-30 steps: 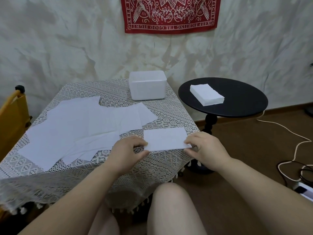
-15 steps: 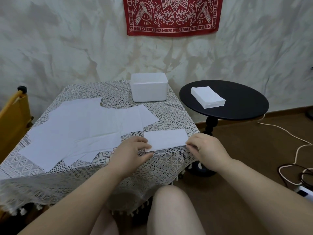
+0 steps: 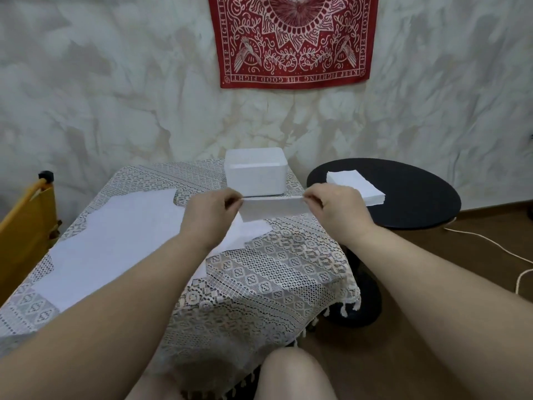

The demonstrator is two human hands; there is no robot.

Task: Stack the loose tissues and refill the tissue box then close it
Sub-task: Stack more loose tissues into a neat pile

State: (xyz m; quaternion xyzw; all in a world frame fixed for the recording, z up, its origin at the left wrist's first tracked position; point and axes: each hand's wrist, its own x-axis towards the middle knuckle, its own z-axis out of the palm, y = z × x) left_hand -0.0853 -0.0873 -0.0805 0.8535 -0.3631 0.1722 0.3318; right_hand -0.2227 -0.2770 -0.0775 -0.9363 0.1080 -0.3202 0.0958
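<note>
A folded white tissue hangs in the air above the lace-covered table, in front of the white tissue box. My left hand pinches its left end and my right hand pinches its right end. Several loose tissues lie spread flat over the left half of the table. A neat stack of tissues sits on the round black side table to the right. The box stands at the table's far edge; I cannot tell from here whether its top is open.
A yellow chair stands at the left of the table. A white cable trails over the brown floor at the right. A red patterned cloth hangs on the wall behind. My knee is below the table's front edge.
Both hands have lifted the folded tissue off the table's near edge and carried it up and away, toward the box. The camera view has tilted up.
</note>
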